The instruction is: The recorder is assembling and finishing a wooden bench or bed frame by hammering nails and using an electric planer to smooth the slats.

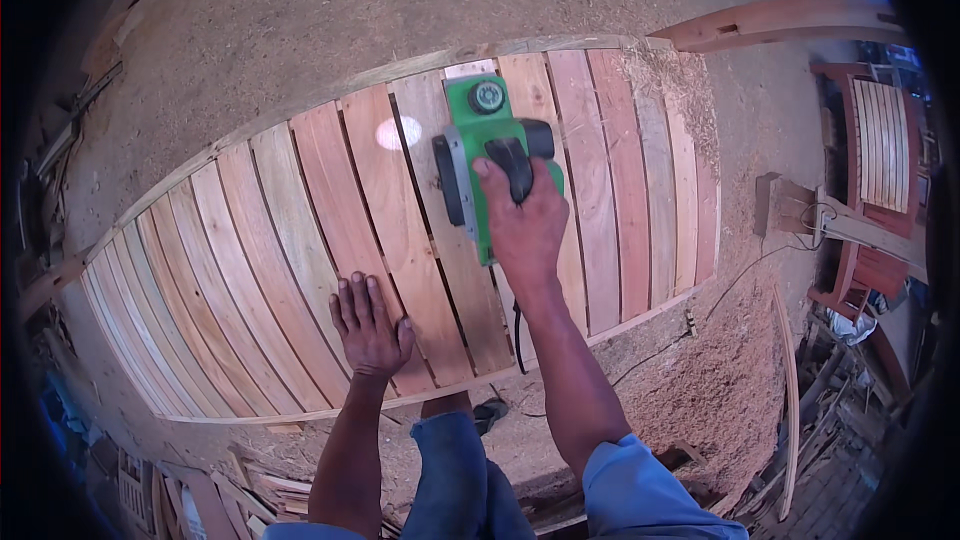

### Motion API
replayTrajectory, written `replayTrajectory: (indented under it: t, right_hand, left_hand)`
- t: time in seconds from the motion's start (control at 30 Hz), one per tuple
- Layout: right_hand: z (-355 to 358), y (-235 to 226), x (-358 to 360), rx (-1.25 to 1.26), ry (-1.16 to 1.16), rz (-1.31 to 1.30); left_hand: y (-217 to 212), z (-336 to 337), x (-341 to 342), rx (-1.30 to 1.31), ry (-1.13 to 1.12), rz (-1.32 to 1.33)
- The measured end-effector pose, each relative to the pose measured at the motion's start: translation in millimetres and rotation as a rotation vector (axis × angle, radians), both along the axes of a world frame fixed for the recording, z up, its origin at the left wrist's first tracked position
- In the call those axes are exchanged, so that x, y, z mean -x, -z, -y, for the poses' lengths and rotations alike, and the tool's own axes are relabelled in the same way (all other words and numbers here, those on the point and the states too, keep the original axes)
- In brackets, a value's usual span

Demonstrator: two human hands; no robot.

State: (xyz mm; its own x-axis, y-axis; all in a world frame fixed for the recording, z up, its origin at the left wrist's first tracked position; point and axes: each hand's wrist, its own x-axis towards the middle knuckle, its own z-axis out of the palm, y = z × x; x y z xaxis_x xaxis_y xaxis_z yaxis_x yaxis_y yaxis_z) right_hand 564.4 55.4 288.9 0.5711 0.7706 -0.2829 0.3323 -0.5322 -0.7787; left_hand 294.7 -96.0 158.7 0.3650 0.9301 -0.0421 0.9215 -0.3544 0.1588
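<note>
A green electric planer (470,125) with a black handle and a round front knob rests on a long panel of wooden slats (300,240), right of its middle. My right hand (528,230) is wrapped around the planer's rear handle. Flat on the slats, left of the planer, lies my left hand (370,325), its fingers stretched out and holding nothing. Narrow dark gaps run between the slats, which vary from pale tan to reddish. The planer's base is hidden beneath its body.
Wood shavings (665,90) cover the panel's far right corner. A sawdust heap (700,400) lies on the floor at the near right. A dark cord (519,340) hangs over the near edge. A curved timber piece (790,20) and slatted furniture (880,145) stand at right.
</note>
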Motion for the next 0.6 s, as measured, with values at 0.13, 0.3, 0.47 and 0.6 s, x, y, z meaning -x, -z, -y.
replayTrajectory:
  t: [0.13,0.3,0.47,0.6]
  right_hand:
    - [-41,10,-4,-0.081,-0.001,0.116]
    - [-110,11,-12,-0.096,-0.034,0.174]
    - [-103,4,-34,-0.039,-0.075,0.109]
    - [6,-23,-31,0.044,-0.049,0.081]
  left_hand:
    - [-1,-1,-4,0.007,0.004,0.006]
    - [1,-1,-3,0.008,-0.015,0.034]
    - [2,-3,-8,0.026,-0.014,0.039]
    - [-4,-2,1,0.009,0.000,-0.005]
